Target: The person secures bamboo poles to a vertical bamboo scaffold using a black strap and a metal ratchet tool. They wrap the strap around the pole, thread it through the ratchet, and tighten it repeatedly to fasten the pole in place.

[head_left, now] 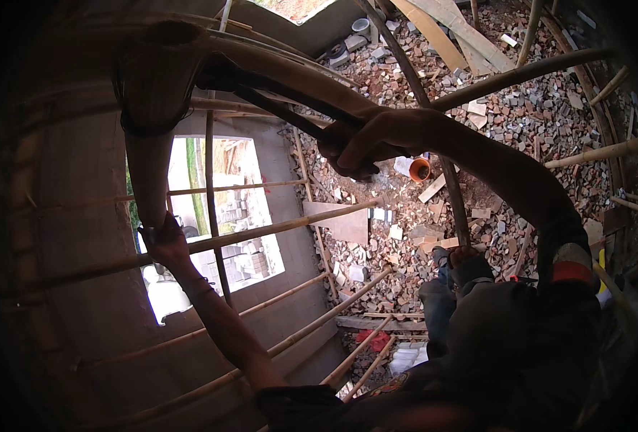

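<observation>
Overhead at the left, a thick upright bamboo pole [149, 155] meets a long horizontal bamboo pole [283, 68], with dark wire [157, 133] looped around the joint. My right hand [366, 144] is closed around the two dark handles of a pliers-like tool [283, 111]. Its head reaches toward the wired joint; shadow hides the jaws. Lower down, my left hand [167, 243] is wrapped about the lower part of the upright pole, its fingers partly hidden.
Bamboo poles [290, 234] cross below me, beside a grey wall with a window opening [218, 216]. Far down, broken-brick rubble [492, 137] covers the floor, with an orange bucket [420, 170] and boards [344, 222]. A slanting pole [452, 187] passes beside my legs.
</observation>
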The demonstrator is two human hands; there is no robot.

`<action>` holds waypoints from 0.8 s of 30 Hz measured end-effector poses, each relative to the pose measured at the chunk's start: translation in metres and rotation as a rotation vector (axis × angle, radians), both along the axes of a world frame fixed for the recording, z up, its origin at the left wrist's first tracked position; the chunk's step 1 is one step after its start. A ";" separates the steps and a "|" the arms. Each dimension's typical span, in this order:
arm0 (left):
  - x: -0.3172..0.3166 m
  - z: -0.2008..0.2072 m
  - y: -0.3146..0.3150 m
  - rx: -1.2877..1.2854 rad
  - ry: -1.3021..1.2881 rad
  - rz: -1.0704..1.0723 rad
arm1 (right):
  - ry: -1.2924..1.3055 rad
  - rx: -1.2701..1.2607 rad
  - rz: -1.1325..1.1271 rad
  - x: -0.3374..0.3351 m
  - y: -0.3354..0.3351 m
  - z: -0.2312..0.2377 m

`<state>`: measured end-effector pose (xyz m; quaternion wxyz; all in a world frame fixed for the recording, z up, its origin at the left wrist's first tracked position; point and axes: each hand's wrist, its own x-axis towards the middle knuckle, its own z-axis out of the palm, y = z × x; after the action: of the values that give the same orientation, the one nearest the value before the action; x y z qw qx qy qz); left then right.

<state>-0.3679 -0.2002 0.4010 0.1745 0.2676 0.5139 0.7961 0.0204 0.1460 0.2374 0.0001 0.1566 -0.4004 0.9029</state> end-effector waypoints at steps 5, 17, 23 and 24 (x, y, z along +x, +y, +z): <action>-0.012 -0.017 -0.015 0.199 -0.346 -0.185 | -0.159 0.386 -0.326 0.017 0.004 0.019; 0.006 -0.018 0.020 0.136 0.055 -0.057 | -0.099 1.185 -1.197 0.005 0.028 0.010; 0.041 -0.028 0.055 -0.353 0.686 0.645 | -0.142 1.385 -1.208 0.004 0.061 0.023; 0.043 -0.030 0.059 -0.290 0.582 0.600 | -0.151 1.419 -1.197 0.006 0.069 0.027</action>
<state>-0.3246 -0.1410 0.3713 -0.1805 0.2923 0.7028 0.6229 0.0268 0.2151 0.2645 0.3438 -0.1717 -0.8716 0.3044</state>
